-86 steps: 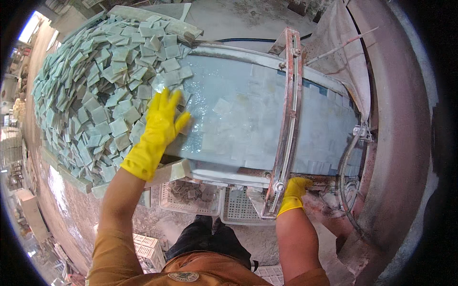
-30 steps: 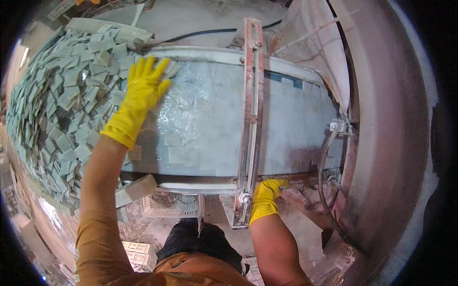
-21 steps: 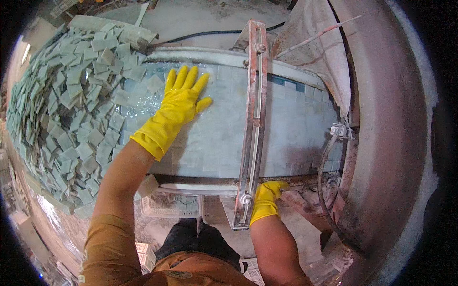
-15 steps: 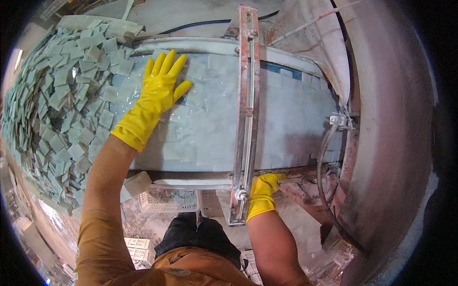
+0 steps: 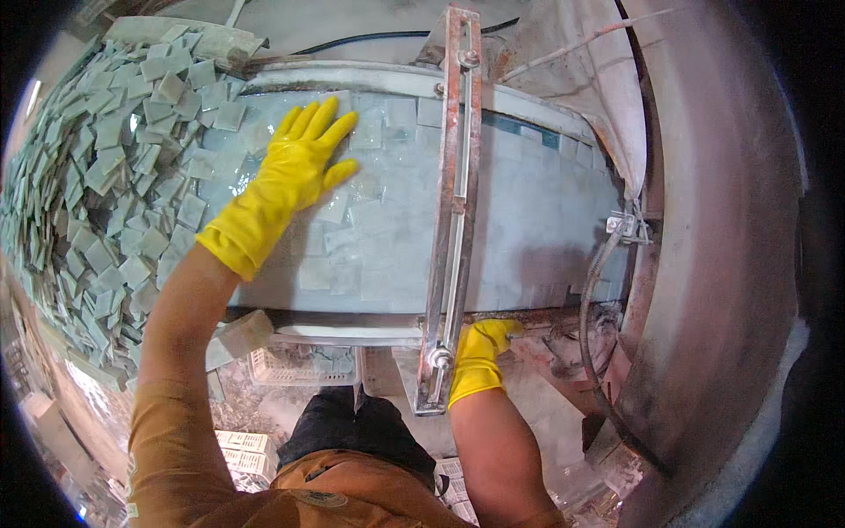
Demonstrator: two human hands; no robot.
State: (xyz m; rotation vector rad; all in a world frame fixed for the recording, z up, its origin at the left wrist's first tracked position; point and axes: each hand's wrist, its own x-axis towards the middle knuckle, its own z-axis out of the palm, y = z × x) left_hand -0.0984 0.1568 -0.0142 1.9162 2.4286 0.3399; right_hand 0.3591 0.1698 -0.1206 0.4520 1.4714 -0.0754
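My left hand [image 5: 304, 163], in a yellow rubber glove, lies flat with stretched fingers on wet, pale green-grey square tiles [image 5: 365, 216]. These tiles cover a blue belt-like surface in a loose, overlapping layer. My right hand [image 5: 480, 356], gloved the same way, is at the near edge of this surface, just right of a slotted metal bar [image 5: 458, 176]. Its fingers are bunched and point right along the edge. Whatever they may grip is hidden. The bar spans the surface from far to near, with bolts at both ends.
A large heap of loose tiles [image 5: 110, 194] rises at the left. A hose [image 5: 594, 299] hangs from a clamp at the surface's right end, beside a broad, pale curved wall [image 5: 713, 264]. Below the near rail [image 5: 352, 333] stands a white plastic basket [image 5: 299, 365] holding tiles.
My left hand has shifted slightly over the tiles, its fingers now closer together and angled more to the right. My right hand stays at the near edge.
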